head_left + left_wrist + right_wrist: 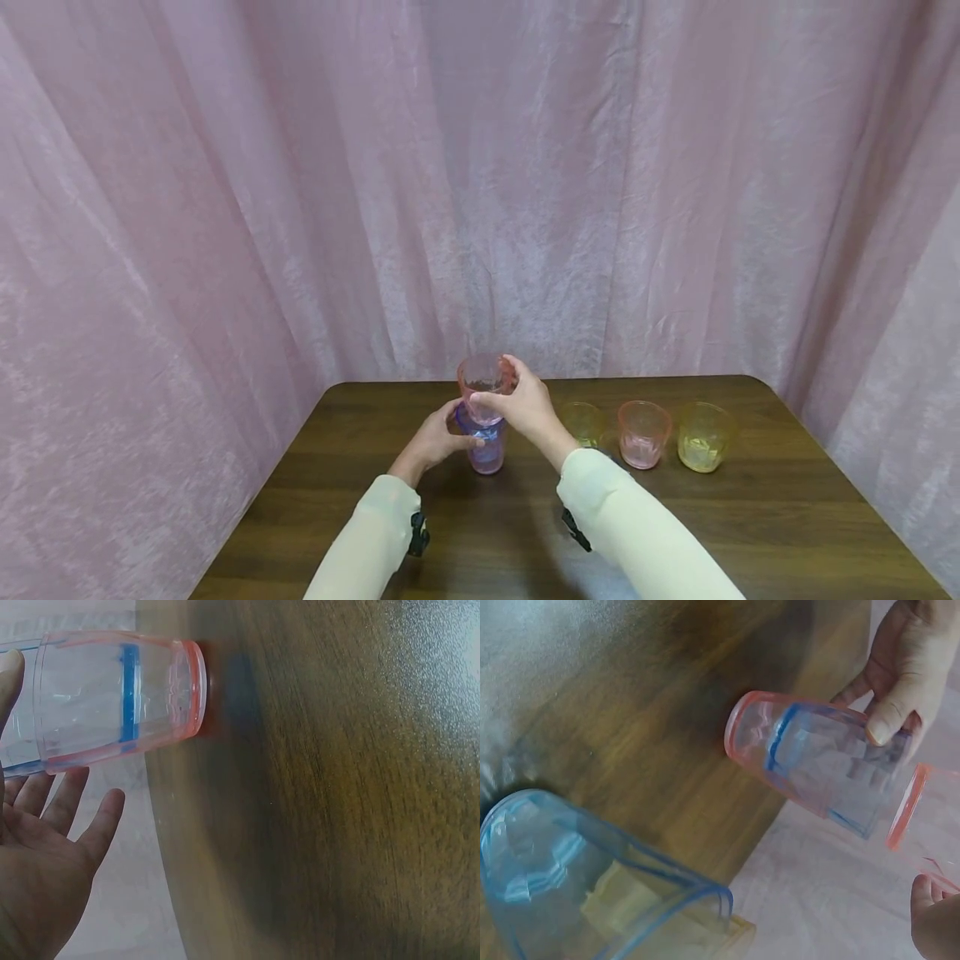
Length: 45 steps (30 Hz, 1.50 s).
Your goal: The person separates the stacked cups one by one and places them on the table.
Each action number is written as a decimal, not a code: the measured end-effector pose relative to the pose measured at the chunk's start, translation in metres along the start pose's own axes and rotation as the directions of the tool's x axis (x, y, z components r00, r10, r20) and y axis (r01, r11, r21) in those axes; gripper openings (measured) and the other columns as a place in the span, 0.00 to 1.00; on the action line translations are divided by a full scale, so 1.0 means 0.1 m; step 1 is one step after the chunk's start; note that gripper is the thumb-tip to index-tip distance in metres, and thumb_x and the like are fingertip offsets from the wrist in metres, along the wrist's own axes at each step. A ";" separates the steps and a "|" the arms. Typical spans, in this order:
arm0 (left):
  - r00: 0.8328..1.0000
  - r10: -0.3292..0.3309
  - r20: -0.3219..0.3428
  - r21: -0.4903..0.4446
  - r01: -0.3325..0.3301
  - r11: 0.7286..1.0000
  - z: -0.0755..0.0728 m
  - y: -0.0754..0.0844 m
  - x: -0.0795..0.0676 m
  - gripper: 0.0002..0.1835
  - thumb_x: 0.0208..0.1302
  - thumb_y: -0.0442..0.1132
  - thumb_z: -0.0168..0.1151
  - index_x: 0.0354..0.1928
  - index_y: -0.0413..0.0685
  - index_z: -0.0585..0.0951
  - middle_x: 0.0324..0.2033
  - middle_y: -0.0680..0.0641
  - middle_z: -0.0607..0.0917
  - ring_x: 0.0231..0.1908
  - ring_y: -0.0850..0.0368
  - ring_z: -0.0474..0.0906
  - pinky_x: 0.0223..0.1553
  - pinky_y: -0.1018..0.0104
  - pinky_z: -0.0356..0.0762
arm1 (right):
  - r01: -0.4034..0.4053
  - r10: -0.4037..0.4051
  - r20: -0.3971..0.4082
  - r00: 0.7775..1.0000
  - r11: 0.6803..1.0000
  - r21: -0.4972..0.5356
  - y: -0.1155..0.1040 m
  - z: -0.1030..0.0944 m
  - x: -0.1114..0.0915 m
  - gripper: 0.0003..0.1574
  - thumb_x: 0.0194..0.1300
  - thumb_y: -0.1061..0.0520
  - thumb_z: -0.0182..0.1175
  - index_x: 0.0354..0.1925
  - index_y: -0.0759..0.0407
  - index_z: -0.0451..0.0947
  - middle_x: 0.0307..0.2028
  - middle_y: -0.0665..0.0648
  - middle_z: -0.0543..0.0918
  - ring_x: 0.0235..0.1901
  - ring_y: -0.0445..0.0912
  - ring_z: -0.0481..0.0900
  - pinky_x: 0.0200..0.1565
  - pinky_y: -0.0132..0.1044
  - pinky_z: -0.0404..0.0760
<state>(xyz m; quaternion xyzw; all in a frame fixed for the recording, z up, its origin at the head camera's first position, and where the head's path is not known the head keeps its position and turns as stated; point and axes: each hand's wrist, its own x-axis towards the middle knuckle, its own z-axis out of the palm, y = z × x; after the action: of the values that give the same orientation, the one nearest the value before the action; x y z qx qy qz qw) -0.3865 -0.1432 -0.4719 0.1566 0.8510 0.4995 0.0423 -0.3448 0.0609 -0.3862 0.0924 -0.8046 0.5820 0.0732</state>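
Note:
A clear blue cup [486,433] sits nested in a pink cup [191,690], whose base stands upright on the table. My left hand [435,442] grips this pair near the blue rim, thumb on the near side and fingers behind. Above them, another clear pink cup [474,373] is held between thumb and fingers of my right hand [528,408]. The right wrist view has a narrow gap between that upper pink cup's base [907,810] and the blue rim. Only part of the right hand's fingers shows there.
To the right stand a yellow cup [581,417], partly behind my right forearm, a pink cup [643,433] and another yellow cup [705,437]. A blue cup [532,855] shows close up in the right wrist view. Pink curtains [480,208] hang behind the wooden table [360,425].

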 end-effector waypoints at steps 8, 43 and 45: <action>1.000 -0.015 -0.001 -0.010 0.015 1.000 -0.03 -0.01 -0.02 0.49 0.50 0.45 0.79 0.72 0.41 0.64 0.67 0.39 0.72 0.67 0.38 0.66 0.66 0.42 0.63 | 0.018 -0.019 0.018 1.000 0.999 0.033 -0.08 -0.18 -0.02 0.60 0.53 0.43 0.76 0.74 0.60 0.57 0.67 0.58 0.71 0.63 0.55 0.72 0.62 0.50 0.73; 1.000 -0.004 0.008 0.002 0.004 1.000 -0.03 0.01 0.00 0.47 0.51 0.45 0.79 0.70 0.40 0.66 0.64 0.43 0.76 0.67 0.40 0.67 0.66 0.44 0.65 | 0.029 -0.028 -0.044 0.999 1.000 0.010 0.06 -1.49 -0.37 0.57 0.61 0.49 0.72 0.75 0.65 0.51 0.68 0.65 0.67 0.68 0.58 0.65 0.67 0.49 0.65; 1.000 -0.001 0.009 0.002 0.001 1.000 -0.03 0.01 0.00 0.46 0.51 0.45 0.79 0.70 0.40 0.67 0.64 0.43 0.76 0.66 0.40 0.67 0.65 0.44 0.65 | 0.027 -0.027 -0.051 0.998 1.000 -0.001 0.09 -1.52 -0.40 0.56 0.61 0.49 0.71 0.75 0.65 0.51 0.68 0.66 0.68 0.67 0.58 0.66 0.66 0.46 0.67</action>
<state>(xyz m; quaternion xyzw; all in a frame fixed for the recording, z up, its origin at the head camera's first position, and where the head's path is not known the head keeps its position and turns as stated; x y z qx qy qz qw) -0.3869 -0.1451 -0.4696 0.1586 0.8513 0.4980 0.0460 -0.3061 0.2110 -0.3562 0.0886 -0.8013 0.5829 0.1015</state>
